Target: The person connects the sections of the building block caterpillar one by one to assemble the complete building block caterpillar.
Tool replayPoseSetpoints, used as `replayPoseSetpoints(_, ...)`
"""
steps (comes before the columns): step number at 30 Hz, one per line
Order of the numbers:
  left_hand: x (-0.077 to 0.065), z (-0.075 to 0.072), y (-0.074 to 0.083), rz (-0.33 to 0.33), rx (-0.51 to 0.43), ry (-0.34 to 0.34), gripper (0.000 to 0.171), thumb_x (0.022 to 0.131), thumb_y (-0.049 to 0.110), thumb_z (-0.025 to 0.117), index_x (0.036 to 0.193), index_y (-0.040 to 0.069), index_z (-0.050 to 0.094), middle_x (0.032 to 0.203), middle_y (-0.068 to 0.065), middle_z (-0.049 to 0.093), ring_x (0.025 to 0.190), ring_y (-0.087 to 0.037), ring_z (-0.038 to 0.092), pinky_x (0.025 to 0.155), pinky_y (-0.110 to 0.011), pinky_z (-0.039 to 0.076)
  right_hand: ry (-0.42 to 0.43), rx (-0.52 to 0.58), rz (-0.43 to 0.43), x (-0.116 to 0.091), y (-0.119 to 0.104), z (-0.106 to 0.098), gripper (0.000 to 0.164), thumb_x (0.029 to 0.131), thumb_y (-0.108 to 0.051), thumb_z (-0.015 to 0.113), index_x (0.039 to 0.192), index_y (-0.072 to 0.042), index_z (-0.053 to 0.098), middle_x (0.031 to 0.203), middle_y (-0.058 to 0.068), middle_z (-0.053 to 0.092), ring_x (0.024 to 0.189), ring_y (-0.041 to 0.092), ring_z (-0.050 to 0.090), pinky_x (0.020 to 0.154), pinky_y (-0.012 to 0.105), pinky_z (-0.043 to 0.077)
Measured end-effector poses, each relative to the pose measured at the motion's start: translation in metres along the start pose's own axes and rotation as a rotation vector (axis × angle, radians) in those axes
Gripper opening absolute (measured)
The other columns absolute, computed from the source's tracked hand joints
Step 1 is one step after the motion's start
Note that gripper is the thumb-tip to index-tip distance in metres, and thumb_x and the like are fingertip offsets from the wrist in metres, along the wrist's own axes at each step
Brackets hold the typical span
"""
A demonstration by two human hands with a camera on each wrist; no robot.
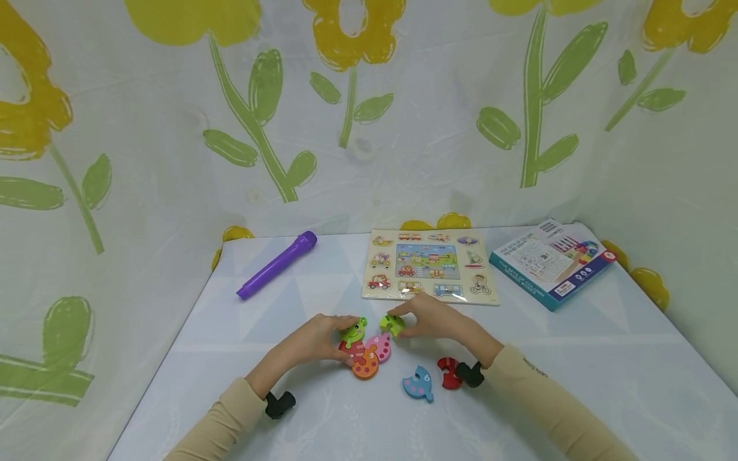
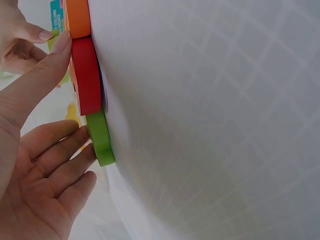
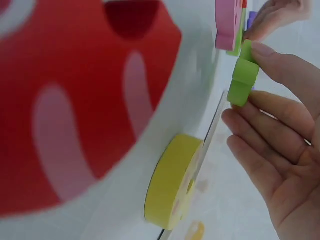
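Observation:
In the head view, several joined wooden puzzle pieces lie in a curved row: a green one with a smiling face (image 1: 353,332), a red one (image 1: 353,349), an orange one (image 1: 365,365) and a pink one (image 1: 379,346). My left hand (image 1: 319,339) holds this row, its thumb on the red piece (image 2: 86,75) and fingers against the green face piece (image 2: 100,137). Beside the pink piece, my right hand (image 1: 429,318) pinches a light green puzzle piece (image 3: 243,80) between thumb and fingers. A yellow puzzle piece (image 3: 172,182) shows below that hand in the right wrist view.
A blue puzzle piece (image 1: 418,385) and a dark red one (image 1: 449,373) lie near the right forearm. Behind the hands are a purple toy microphone (image 1: 278,265), a picture puzzle board (image 1: 375,250) and a boxed set (image 1: 550,264). Flowered cloth (image 1: 403,173) hangs around the table.

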State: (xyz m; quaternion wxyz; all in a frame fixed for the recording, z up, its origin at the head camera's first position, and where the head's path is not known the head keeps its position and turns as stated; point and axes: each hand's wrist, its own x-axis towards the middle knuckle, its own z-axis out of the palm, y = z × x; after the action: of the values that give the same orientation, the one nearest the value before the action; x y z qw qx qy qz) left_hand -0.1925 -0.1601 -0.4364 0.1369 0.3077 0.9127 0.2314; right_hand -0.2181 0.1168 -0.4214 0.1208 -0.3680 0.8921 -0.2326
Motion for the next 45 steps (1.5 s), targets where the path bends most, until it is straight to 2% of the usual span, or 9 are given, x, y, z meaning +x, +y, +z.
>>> replayPoseSetpoints(5, -0.001, 0.000, 0.000, -0.002, 0.002, 0.004, 0.077, 0.073, 0.037, 0.084, 0.138, 0.010, 0.054, 0.138, -0.008, 0.054, 0.129, -0.024, 0.048, 0.104, -0.039, 0.043, 0.023, 0.019, 0.013, -0.003, -0.006, 0.002, 0.043, 0.082, -0.022, 0.079, 0.121, -0.010, 0.068, 0.118, 0.003, 0.068, 0.109, 0.017, 0.062, 0.092, 0.030, 0.051)
replayPoseSetpoints(12, -0.001, 0.000, 0.000, -0.002, -0.002, 0.007, 0.076, 0.073, 0.036, 0.085, 0.138, 0.010, 0.054, 0.138, -0.008, 0.054, 0.129, -0.024, 0.049, 0.103, -0.039, 0.043, 0.022, 0.022, -0.001, -0.004, -0.010, 0.004, 0.043, 0.081, -0.022, 0.079, 0.120, -0.008, 0.069, 0.116, 0.005, 0.069, 0.097, 0.012, 0.063, 0.079, 0.017, 0.051)
replayPoseSetpoints(16, -0.001, 0.001, 0.000, -0.003, -0.005, 0.007, 0.076, 0.073, 0.035, 0.085, 0.137, 0.009, 0.054, 0.138, -0.008, 0.054, 0.129, -0.024, 0.049, 0.103, -0.039, 0.044, 0.009, 0.027, 0.011, -0.004, -0.012, 0.005, 0.043, 0.081, -0.021, 0.079, 0.120, -0.008, 0.069, 0.116, 0.005, 0.069, 0.092, 0.011, 0.063, 0.072, 0.016, 0.051)
replayPoseSetpoints(19, -0.001, 0.001, -0.001, 0.000, -0.007, 0.009, 0.076, 0.073, 0.035, 0.085, 0.137, 0.009, 0.054, 0.138, -0.008, 0.054, 0.129, -0.024, 0.049, 0.103, -0.039, 0.044, 0.004, 0.009, 0.021, -0.003, -0.014, 0.006, 0.043, 0.081, -0.021, 0.079, 0.121, -0.009, 0.069, 0.116, 0.004, 0.069, 0.094, 0.011, 0.063, 0.073, 0.016, 0.052)
replayPoseSetpoints(26, -0.001, 0.001, 0.000, 0.005, -0.011, 0.008, 0.076, 0.073, 0.035, 0.084, 0.138, 0.009, 0.054, 0.138, -0.008, 0.054, 0.129, -0.024, 0.049, 0.103, -0.038, 0.043, 0.006, -0.041, 0.019, -0.002, -0.017, 0.008, 0.043, 0.080, -0.022, 0.081, 0.119, -0.009, 0.070, 0.114, 0.003, 0.070, 0.106, 0.016, 0.064, 0.088, 0.026, 0.053)
replayPoseSetpoints(33, -0.001, 0.001, 0.001, 0.001, -0.011, 0.008, 0.076, 0.073, 0.036, 0.084, 0.138, 0.009, 0.054, 0.138, -0.007, 0.054, 0.129, -0.023, 0.049, 0.103, -0.039, 0.043, 0.009, -0.028, 0.033, -0.003, -0.017, 0.008, 0.048, 0.078, -0.025, 0.082, 0.121, -0.007, 0.068, 0.116, 0.004, 0.069, 0.112, 0.020, 0.063, 0.090, 0.030, 0.053)
replayPoseSetpoints(45, -0.002, 0.000, 0.001, -0.005, -0.010, 0.010, 0.075, 0.073, 0.035, 0.084, 0.138, 0.011, 0.055, 0.138, -0.007, 0.054, 0.129, -0.024, 0.049, 0.103, -0.039, 0.043, 0.019, 0.010, 0.038, -0.009, -0.019, 0.004, 0.046, 0.080, -0.021, 0.080, 0.122, -0.007, 0.067, 0.121, 0.007, 0.066, 0.116, 0.024, 0.060, 0.088, 0.031, 0.054)
